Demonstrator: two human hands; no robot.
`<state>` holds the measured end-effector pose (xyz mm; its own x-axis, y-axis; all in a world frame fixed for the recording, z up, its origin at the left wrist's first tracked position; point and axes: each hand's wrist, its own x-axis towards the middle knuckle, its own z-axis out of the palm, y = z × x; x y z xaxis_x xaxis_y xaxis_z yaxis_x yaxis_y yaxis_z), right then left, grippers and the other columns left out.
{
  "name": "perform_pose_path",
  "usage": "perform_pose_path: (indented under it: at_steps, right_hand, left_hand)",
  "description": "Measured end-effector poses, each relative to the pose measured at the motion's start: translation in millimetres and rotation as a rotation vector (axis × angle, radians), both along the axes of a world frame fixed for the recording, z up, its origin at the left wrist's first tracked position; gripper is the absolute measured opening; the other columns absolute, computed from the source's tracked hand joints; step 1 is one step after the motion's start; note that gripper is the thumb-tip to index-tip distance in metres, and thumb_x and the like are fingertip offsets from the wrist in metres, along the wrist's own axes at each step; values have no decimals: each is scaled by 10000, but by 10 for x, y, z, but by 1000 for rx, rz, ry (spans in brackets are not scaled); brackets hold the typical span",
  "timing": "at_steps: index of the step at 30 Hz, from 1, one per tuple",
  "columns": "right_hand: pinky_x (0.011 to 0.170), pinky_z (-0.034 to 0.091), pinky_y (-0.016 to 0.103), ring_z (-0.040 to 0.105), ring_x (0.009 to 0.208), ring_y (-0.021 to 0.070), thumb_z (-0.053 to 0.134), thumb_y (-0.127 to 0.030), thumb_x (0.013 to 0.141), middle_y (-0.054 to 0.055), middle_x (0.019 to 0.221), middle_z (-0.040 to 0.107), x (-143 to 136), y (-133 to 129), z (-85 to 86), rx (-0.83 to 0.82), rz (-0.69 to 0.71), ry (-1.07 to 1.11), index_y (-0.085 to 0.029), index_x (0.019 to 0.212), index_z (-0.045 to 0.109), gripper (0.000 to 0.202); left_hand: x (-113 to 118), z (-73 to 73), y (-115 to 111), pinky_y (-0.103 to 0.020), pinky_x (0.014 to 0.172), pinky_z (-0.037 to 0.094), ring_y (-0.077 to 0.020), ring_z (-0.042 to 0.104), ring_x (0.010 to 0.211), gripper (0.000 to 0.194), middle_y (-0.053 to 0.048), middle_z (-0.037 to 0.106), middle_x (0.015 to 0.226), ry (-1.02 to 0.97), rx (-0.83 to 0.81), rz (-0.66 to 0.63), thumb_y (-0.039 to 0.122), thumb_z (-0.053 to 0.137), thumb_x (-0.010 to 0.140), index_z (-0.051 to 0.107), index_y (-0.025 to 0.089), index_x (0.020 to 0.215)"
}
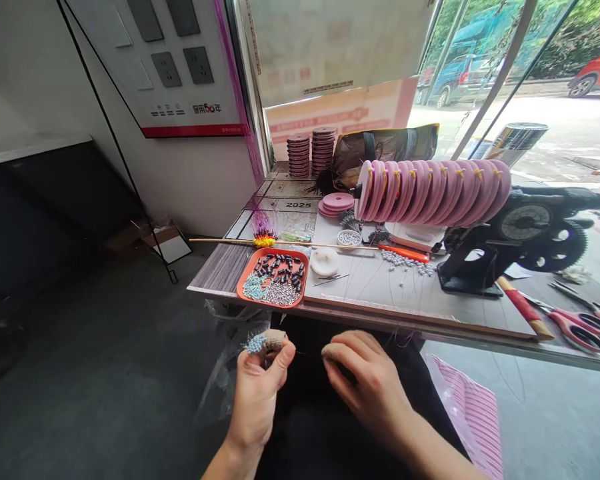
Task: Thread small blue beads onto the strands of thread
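My left hand (261, 390) is closed, thumb against the index finger, with a cluster of small light-blue pieces (255, 344) held at its fingertips. Beige tape or a finger cover wraps the index finger. To its right, my right hand (367, 373) is pinched closed, its index fingertip also covered in beige. What it grips is too small to make out; a faint thin line seems to run between the hands. Just beyond the left hand, an orange tray (240, 287) at the table edge holds black pieces, light-blue pieces and silvery beads.
A black geared winding machine (473, 267) carries a row of pink spools (433, 192). Around it lie a white round pad (325, 262), a bowl of beads (349, 239), an orange-handled tool (404, 253) and red scissors (580, 328). A thin rod (210, 240) overhangs the table's left edge.
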<state>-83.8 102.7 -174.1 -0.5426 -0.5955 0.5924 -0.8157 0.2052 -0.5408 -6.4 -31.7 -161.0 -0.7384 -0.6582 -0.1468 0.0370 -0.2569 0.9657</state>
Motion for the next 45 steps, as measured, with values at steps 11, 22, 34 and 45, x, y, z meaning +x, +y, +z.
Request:
perform_pose_path:
  at_steps: [11, 22, 34, 45]
  right_hand:
    - [723, 486, 259, 577, 772, 143, 493, -213, 832, 34, 850, 617, 77, -103, 59, -61, 300, -531, -186, 976, 538, 153]
    - [565, 446, 186, 546, 597, 101, 446, -175, 874, 8, 686, 592, 143, -48, 15, -128, 124, -387, -177, 790, 543, 127]
    - [486, 381, 214, 467, 513, 106, 427, -126, 878, 3, 597, 535, 182, -64, 37, -51, 95, -52, -172, 745, 523, 170]
    - [496, 387, 216, 477, 525, 106, 423, -123, 881, 12, 607, 542, 185, -70, 21, -37, 80, -39, -167, 753, 531, 173]
  left_hand:
    - [18, 67, 78, -232, 619, 449, -150, 555, 624, 184, -24, 651, 634, -69, -113, -43, 321, 776, 595, 696, 168, 660]
    - [57, 13, 98, -161, 431, 249, -38, 262, 443, 335, 74, 447, 530, -97, 354, -156, 363, 684, 683, 579, 167, 933]
    - [53, -55, 155, -153, 392, 186, -37, 213, 421, 326, 98, 335, 484, -149, 247, -136, 429, 671, 686, 461, 180, 685]
    - [76, -111, 139, -162, 420, 281, -59, 324, 450, 277, 67, 412, 531, -146, 74, -77, 408, 681, 681, 547, 169, 717]
